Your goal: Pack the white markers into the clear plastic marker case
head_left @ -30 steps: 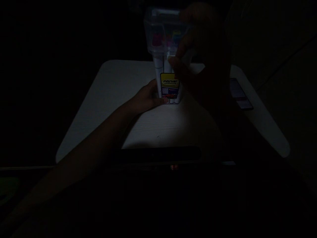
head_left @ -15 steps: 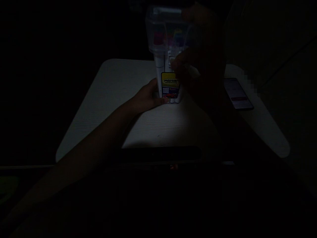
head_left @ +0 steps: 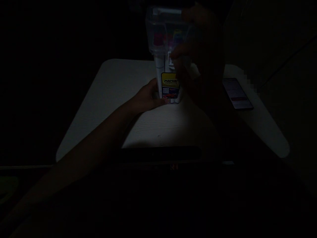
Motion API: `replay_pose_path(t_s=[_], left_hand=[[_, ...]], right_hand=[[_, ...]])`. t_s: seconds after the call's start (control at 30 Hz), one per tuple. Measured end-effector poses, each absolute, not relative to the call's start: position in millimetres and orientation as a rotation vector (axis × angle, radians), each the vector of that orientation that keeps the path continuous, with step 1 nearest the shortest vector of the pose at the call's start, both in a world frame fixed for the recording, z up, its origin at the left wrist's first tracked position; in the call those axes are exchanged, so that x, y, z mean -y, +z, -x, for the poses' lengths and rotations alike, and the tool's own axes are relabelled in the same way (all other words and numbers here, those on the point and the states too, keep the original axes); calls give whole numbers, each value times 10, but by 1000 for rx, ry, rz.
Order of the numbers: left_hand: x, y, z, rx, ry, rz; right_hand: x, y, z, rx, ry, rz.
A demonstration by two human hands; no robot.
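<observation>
A clear plastic marker case (head_left: 158,64) stands upright on the table, with several white markers with coloured caps inside. Its front bears a yellow and dark label reading "Marker". My left hand (head_left: 148,97) is wrapped round the bottom of the case, thumb across the front. On the right side, my right hand (head_left: 198,49) is at the clear lid (head_left: 156,29); its thumb and a finger are at the white latch (head_left: 171,60) below the lid, and other fingers reach over the lid's top. Deep shadow hides much of this hand.
The pale table (head_left: 94,109) has rounded corners and a dark strip (head_left: 160,153) along its near edge. A phone (head_left: 237,94) with a lit screen lies at the right. Everything around the table is very dark.
My right hand's fingers have shifted slightly at the latch, the index finger moving up a little. The case and my left hand stay in place.
</observation>
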State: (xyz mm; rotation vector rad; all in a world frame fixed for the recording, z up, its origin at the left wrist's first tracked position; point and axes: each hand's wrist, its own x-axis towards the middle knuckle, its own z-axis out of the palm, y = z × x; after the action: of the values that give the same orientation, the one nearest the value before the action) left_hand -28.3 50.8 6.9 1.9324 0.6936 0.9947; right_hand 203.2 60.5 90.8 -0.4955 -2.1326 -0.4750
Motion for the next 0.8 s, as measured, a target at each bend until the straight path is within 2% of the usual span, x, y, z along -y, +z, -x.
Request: replay_pose_path(t_s=[0.27,0.47,0.57,0.73,0.8], left_hand=[[-536,62,291,-737,969,-1974],[-530,68,287,-712,963,-1983],[-532,59,286,-690,987,-1986],[-545,44,289,-700,992,-2007],[-549,41,287,-683,1001,-2032]], right_hand=[[-594,882,-1989,2035,-630,398],[-445,783,-1801,1911,-484,469],[-510,706,-1744,1836,-638,408],[-616,613,-1723,1833,-734,511],[-500,643,-1699,1920,-586,795]])
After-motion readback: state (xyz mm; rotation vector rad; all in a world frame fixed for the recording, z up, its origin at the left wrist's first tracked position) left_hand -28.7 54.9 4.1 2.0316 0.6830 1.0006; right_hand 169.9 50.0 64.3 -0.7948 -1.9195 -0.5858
